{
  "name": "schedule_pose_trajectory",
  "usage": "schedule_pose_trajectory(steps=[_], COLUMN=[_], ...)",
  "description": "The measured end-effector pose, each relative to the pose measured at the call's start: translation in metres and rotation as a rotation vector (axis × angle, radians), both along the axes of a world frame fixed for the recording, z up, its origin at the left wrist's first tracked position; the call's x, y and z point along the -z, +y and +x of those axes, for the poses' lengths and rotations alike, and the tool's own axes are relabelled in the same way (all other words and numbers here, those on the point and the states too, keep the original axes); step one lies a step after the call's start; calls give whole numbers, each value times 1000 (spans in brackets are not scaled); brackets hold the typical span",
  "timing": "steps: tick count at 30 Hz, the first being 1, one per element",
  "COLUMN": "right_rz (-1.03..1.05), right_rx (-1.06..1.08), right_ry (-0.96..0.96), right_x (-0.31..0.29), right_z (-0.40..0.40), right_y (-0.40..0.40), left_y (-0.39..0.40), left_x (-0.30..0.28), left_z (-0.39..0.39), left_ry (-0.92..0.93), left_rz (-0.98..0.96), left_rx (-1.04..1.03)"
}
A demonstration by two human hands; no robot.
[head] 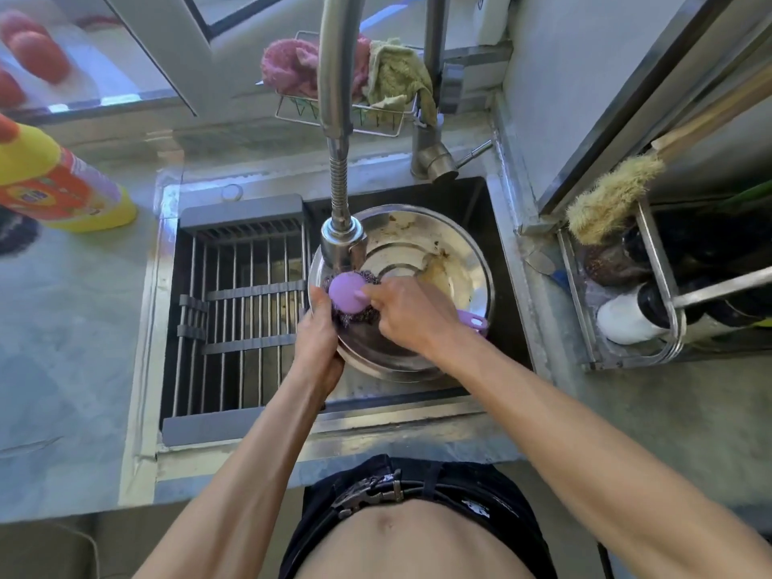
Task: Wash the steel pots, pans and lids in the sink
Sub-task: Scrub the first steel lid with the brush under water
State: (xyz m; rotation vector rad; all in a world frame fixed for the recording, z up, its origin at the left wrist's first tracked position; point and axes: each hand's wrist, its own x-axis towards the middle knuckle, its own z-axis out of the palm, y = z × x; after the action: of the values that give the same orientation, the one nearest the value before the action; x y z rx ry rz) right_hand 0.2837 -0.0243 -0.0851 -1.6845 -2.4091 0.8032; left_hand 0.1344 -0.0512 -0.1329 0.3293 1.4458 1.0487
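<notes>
Sitting tilted in the right half of the sink (pixel 480 194), a steel pan (pixel 422 244) shows brown residue on its inner wall. The left hand (pixel 317 340) grasps the pan's near-left rim, fingers curled over the edge. The right hand (pixel 411 313) is clenched round the purple handle of a scrubber (pixel 349 292), whose dark wire pad lies against the pan's inside at the left. The end of the handle sticks out past the right hand over the pan's right rim. The faucet head (pixel 342 240) hangs on its flexible hose just above the scrubber. A slatted drain rack (pixel 242 294) spans the sink's left half. Behind the sink, a wire basket (pixel 292 108) carries a pink cloth (pixel 288 66) and a green cloth (pixel 394 75). A yellow detergent bottle (pixel 62 185) lies on the tabletop (pixel 71 328) to the left. To the right, a steel rack (pixel 660 261) holds a bristle brush (pixel 610 198).
</notes>
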Motion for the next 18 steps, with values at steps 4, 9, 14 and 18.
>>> schedule_pose_trajectory(steps=[4, 9, 14, 18], right_rz=[24, 54, 129, 52], right_rx=[156, 246, 261, 358], right_ry=[-79, -108, -43, -184], right_x=[10, 19, 16, 21], right_z=[13, 17, -1, 39], right_y=[41, 36, 38, 51], left_y=[-4, -1, -4, -2], left_x=[-5, -12, -13, -16], left_z=[-8, -9, 1, -20], left_ry=[39, 113, 95, 173], left_rz=[53, 21, 6, 51], left_rx=[50, 77, 44, 23])
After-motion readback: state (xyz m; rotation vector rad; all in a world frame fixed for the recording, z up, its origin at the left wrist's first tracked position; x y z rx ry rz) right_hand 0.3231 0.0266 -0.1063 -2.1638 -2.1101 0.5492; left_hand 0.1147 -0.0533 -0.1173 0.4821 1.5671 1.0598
